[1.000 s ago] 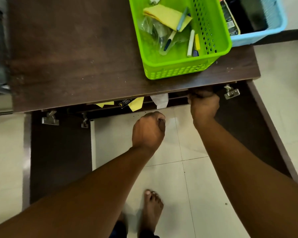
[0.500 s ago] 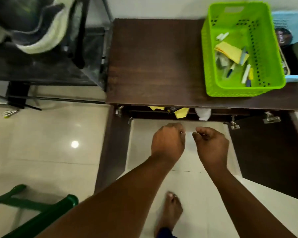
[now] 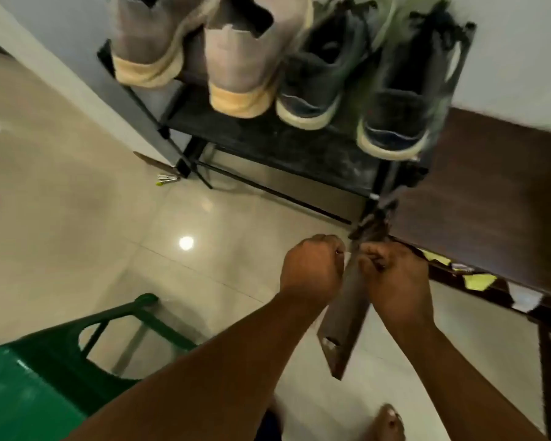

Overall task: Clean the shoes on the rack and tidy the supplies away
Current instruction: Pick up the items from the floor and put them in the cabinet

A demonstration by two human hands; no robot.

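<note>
**Fists below the shoe rack**

While both fists curl at lower centre, the left hand holds nothing visible; the right hand pinches something tiny. Beyond, upper centre, four shoes sit on the rack.

Grey-tan shoes, dark shoes, green stool.

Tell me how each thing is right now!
Grey shoes: upright on rack, heels facing out.
Dark shoes: upright on rack.
Shoe rack: standing, dusty.
Cabinet door: open.
Left hand: curled.
Right hand: curled.
Green stool: standing.
</note>
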